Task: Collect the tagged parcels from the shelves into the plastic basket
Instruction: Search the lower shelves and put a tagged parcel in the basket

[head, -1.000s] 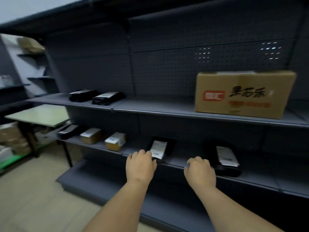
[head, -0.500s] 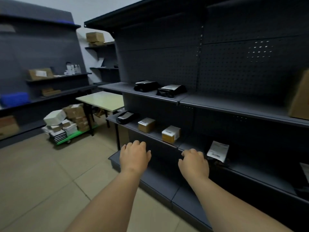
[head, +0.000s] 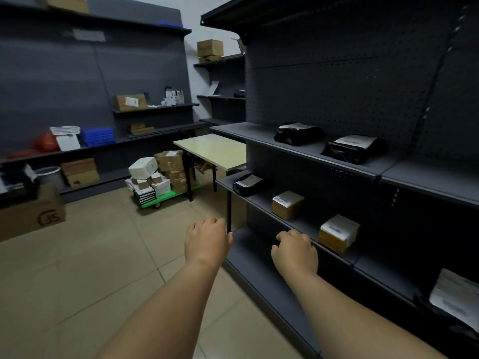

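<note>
Both bare forearms reach forward, backs of the hands up. The left hand (head: 207,239) hangs over the tan tiled floor (head: 85,255) with fingers loosely curled under, holding nothing. The right hand (head: 294,252) is at the front lip of the lower shelf (head: 261,203), fingers curled downward; whether they touch the edge cannot be told, and nothing is in them.

The dark grey metal shelving unit (head: 363,81) has a perforated back panel. On its upper shelf lie two crinkled black plastic mailer bags (head: 298,133) (head: 355,149), each with a white label. On the lower shelf sit a third black mailer (head: 247,183), then two small brown cardboard boxes (head: 286,204) (head: 337,233) with white labels on top; the nearer box is just beside the right hand. At far right a large white label (head: 453,296) lies on another black bag.

A blue plastic basket (head: 99,136) with a lattice wall stands on the far left shelving, well apart from both hands. A pale rectangular table (head: 212,149) and a green trolley (head: 166,196) stacked with cartons stand behind.
</note>
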{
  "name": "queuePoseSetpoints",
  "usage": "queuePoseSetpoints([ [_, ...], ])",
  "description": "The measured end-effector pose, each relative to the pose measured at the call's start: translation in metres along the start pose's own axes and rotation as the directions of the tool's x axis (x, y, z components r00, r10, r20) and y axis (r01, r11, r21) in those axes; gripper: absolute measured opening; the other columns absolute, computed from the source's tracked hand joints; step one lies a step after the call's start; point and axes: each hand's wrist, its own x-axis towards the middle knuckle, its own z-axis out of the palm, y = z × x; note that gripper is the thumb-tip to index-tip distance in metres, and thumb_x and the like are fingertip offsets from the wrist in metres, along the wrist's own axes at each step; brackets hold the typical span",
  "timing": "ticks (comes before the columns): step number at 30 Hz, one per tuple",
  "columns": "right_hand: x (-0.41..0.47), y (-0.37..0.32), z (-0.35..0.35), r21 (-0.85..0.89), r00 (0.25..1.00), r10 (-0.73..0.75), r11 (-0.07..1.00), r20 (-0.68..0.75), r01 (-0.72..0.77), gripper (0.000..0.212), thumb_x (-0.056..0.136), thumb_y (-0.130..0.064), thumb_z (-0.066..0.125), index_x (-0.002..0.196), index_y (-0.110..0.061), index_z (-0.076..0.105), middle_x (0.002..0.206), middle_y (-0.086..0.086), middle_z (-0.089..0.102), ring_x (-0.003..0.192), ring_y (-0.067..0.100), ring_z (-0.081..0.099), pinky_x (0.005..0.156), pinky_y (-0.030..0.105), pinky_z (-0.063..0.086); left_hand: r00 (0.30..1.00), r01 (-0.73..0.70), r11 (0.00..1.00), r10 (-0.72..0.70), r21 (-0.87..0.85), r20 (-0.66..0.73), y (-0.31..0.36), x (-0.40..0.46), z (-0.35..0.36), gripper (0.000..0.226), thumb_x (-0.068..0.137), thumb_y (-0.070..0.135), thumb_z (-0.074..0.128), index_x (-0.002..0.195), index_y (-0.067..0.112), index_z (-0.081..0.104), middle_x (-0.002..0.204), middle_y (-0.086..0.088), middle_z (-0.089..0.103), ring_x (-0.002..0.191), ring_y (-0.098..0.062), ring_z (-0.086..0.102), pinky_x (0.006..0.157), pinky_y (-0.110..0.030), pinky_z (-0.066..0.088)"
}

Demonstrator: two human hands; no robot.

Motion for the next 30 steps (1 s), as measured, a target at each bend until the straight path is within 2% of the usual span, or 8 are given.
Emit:
queuePoseSetpoints([
  [8,0.139,-0.047,0.029,0.007,0.999,-0.032,0.999,-0.028,0.032,0.034,0.096,-0.03,0.045,0.128,-0.022,0.053,0.134,-0.001,0.05,0.125,0.021,0.04,0.099,0.034,0.036,1.0,-0.01,1.0,0.01,0.021,-0.026,-0.027,0.133,0.024,0.032,0.096,0.041,0.041,0.118,0.021,0.055,0.119,0.0,0.058,0.114,-0.023,0.052,0.094,-0.033,0.038],
  [18,0.24,-0.083,0.059,-0.041,0.999,-0.032,0.999,-0.022,0.032,0.037,0.095,-0.029,0.045,0.129,-0.02,0.053,0.132,0.001,0.05,0.124,0.022,0.041,0.099,0.034,0.038,0.999,-0.035,0.999,0.035,0.022,0.009,-0.054,0.238,0.064,0.034,0.095,0.042,0.041,0.119,0.021,0.054,0.119,-0.001,0.058,0.115,-0.023,0.051,0.096,-0.034,0.038],
  [25,0.291,-0.108,0.087,-0.04,0.997,0.065,0.997,-0.048,-0.067,0.036,0.094,-0.023,0.042,0.128,-0.019,0.054,0.131,0.001,0.051,0.121,0.023,0.042,0.096,0.034,0.04,0.996,-0.088,0.996,0.089,-0.023,0.004,-0.085,0.307,0.09,0.031,0.096,0.04,0.041,0.114,0.018,0.055,0.117,-0.003,0.057,0.115,-0.023,0.048,0.097,-0.032,0.036],
  [30,0.327,-0.148,0.11,-0.027,0.979,0.183,0.982,-0.092,-0.187,0.035,0.092,-0.021,0.044,0.125,-0.02,0.055,0.129,0.001,0.051,0.12,0.024,0.043,0.094,0.035,0.039,0.982,-0.187,0.982,0.187,-0.014,-0.013,-0.124,0.365,0.106,0.032,0.096,0.042,0.041,0.113,0.02,0.055,0.119,-0.002,0.058,0.115,-0.023,0.05,0.099,-0.034,0.035],
])
